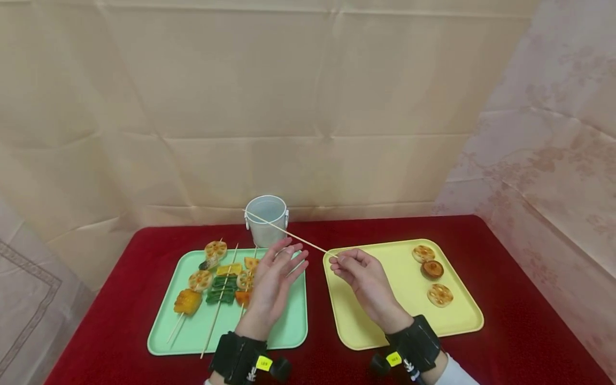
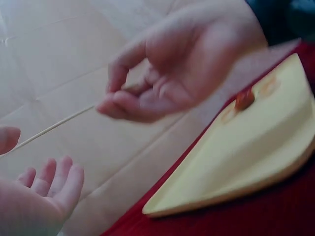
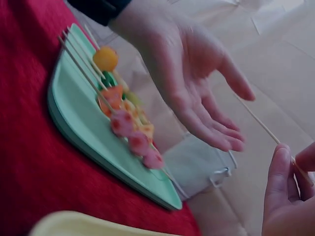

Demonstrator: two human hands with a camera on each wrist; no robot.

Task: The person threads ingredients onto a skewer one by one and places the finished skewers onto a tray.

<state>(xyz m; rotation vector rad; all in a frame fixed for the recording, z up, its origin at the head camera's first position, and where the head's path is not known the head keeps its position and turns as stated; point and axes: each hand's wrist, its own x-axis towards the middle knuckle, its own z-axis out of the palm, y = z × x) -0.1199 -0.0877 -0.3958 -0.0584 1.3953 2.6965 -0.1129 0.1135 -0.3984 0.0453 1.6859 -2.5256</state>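
My right hand [image 1: 368,289] pinches a bare wooden skewer [image 1: 313,246] near one end, between thumb and fingertips, above the left side of the yellow tray [image 1: 366,331]. The stick slants up and to the left, its far end overlapping the metal bucket [image 1: 267,227] in the head view. Fingers spread and palm turned inward, my left hand [image 1: 274,289] hovers over the right part of the green tray [image 1: 291,331]. In the right wrist view the skewer [image 3: 263,125] passes close by the left thumb, and nothing is gripped in that hand [image 3: 182,73].
Several loaded skewers lie on the green tray, with corn [image 1: 187,302], green vegetable pieces [image 1: 222,289] and lotus slices [image 1: 200,280]; pink pieces [image 3: 138,142] show in the right wrist view. Two loose lotus slices [image 1: 440,295] and a mushroom [image 1: 432,269] sit at the yellow tray's right.
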